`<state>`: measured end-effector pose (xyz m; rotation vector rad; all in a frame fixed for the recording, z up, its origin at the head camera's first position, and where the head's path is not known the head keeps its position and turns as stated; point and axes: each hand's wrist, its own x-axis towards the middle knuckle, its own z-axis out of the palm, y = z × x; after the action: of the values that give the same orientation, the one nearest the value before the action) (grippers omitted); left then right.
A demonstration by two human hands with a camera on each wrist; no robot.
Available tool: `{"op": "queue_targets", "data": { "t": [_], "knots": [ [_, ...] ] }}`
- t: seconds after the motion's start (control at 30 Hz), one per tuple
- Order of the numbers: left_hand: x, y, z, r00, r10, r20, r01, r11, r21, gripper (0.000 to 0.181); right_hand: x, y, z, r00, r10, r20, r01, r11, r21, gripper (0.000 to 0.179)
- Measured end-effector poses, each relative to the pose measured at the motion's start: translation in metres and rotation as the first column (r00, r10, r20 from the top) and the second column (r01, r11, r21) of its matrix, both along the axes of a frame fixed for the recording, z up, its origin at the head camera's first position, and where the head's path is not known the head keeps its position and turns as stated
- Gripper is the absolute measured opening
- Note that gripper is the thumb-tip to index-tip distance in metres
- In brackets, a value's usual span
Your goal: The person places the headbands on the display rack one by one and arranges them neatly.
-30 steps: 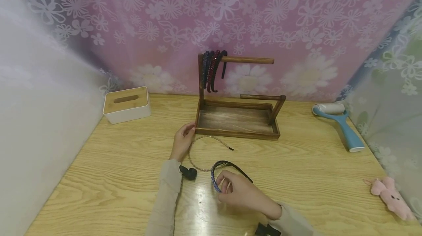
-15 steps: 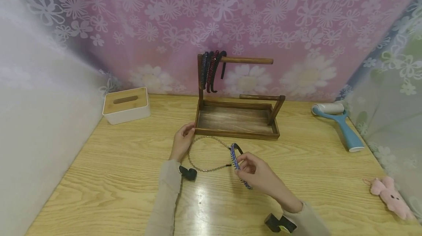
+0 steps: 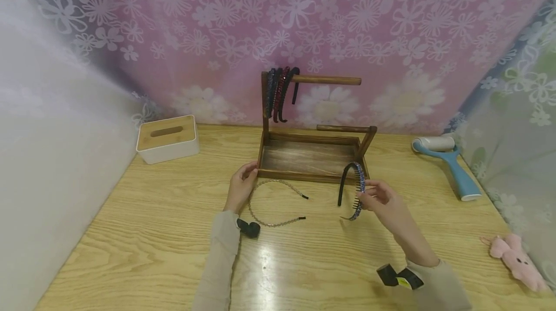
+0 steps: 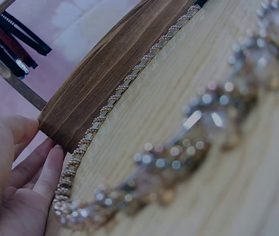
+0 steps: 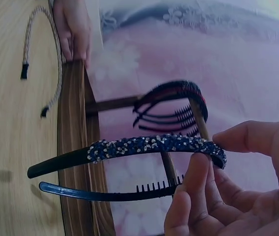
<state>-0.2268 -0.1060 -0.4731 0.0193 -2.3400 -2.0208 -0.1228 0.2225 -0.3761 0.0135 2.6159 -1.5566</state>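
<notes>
My right hand (image 3: 386,204) pinches a headband (image 3: 360,180) with blue glittering stones and black comb teeth, held up off the table near the stand's front right corner. In the right wrist view, thumb and fingers grip one part of this headband (image 5: 154,144). My left hand (image 3: 241,186) holds the front left corner of a dark wooden stand (image 3: 312,176); the left wrist view shows its thumb and fingertips on that wooden corner (image 4: 61,118). A thin beaded headband (image 3: 273,225) lies on the table beside the left hand. Several dark and red headbands (image 3: 278,93) hang on the stand's upper bar.
The stand's lower bar (image 3: 343,128) rises at its right side. A white tissue box (image 3: 169,149) with a wooden lid stands back left. A blue-handled lint roller (image 3: 456,171) and a pink plush toy (image 3: 517,260) lie on the right. A floral curtain (image 3: 217,35) hangs behind.
My right hand has carried the blue headband rightward and away from me, turning it upright. The left hand has stayed at the stand's corner, and the beaded headband lies where it was.
</notes>
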Motion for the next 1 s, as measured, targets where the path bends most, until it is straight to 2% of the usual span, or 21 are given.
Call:
{"op": "queue_targets", "data": {
  "t": [0.07, 0.27, 0.37, 0.5, 0.57, 0.73, 1.0],
  "knots": [
    [-0.001, 0.0, -0.003, 1.0, 0.004, -0.002, -0.004, 1.0, 0.002, 0.034, -0.004, 0.01, 0.0, 1.0, -0.013, -0.006, 0.013, 1.0, -0.002, 0.048],
    [-0.011, -0.002, -0.027, 1.0, 0.026, -0.015, -0.026, 1.0, -0.012, 0.034, -0.015, 0.034, 0.004, 0.997, -0.06, -0.046, 0.06, 0.998, -0.002, 0.048],
    [-0.012, -0.003, -0.032, 0.999, 0.032, -0.02, -0.033, 0.999, -0.014, 0.033, -0.023, 0.044, 0.009, 0.994, -0.08, -0.074, 0.079, 0.997, -0.004, 0.04],
    [-0.012, -0.004, -0.033, 0.999, 0.029, -0.02, -0.03, 1.0, -0.009, 0.032, -0.034, 0.056, 0.02, 0.986, -0.109, -0.129, 0.106, 0.994, -0.03, 0.027],
    [-0.012, -0.004, -0.033, 0.999, 0.027, -0.021, -0.028, 1.0, -0.013, 0.032, -0.041, 0.059, 0.027, 0.981, -0.123, -0.15, 0.12, 0.992, -0.03, 0.031],
    [-0.014, -0.004, -0.031, 1.0, 0.021, -0.012, -0.021, 1.0, 0.005, 0.031, -0.06, 0.063, 0.044, 0.973, -0.156, -0.168, 0.157, 0.988, -0.003, 0.06],
    [-0.015, -0.003, -0.03, 1.0, 0.026, 0.004, -0.026, 1.0, 0.017, 0.031, -0.089, 0.057, 0.065, 0.962, -0.184, -0.199, 0.184, 0.983, -0.022, 0.056]
  ]
}}
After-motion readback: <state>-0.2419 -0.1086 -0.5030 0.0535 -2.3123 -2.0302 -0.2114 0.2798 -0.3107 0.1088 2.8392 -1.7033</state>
